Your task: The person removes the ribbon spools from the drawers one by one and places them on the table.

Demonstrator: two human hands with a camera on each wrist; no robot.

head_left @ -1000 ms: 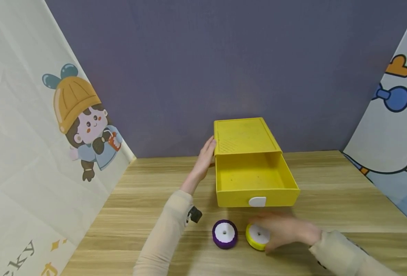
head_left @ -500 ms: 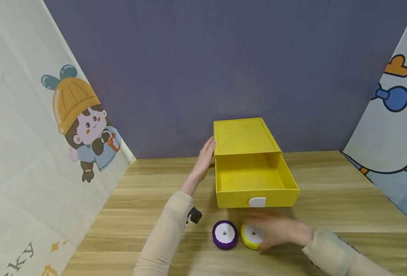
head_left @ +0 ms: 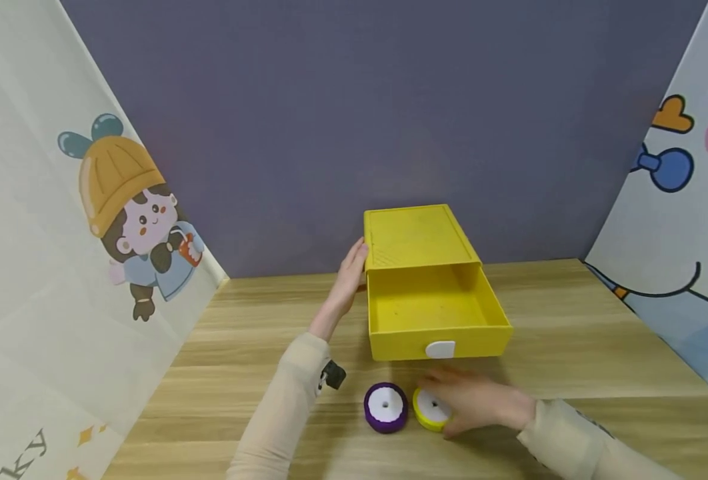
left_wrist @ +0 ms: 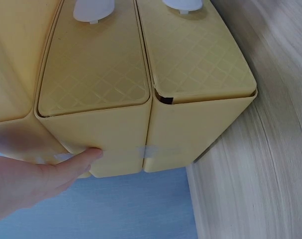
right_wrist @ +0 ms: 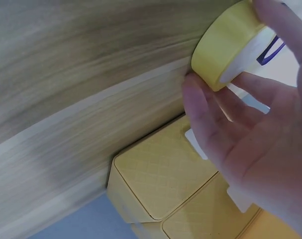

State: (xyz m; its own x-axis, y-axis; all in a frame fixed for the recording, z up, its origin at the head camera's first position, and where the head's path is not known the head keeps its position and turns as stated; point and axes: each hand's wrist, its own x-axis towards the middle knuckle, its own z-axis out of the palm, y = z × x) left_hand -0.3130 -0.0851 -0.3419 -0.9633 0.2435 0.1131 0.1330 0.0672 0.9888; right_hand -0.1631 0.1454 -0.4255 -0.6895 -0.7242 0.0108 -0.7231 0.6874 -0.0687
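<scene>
Now, from the head view, the right hand is seen curled over the yellow ribbon spool, which lies flat on the wooden desk, just beside a purple ribbon spool. The open drawer of the yellow box lies directly beyond that hand, its white handle facing it. The left hand is laid flat against the box's left side.

From the left wrist, straight fingers are pressed to smooth, lattice-embossed plastic.

From the right wrist, the spool's glossy rim is pinched between thumb and fingers, round and flat with a white core.
</scene>
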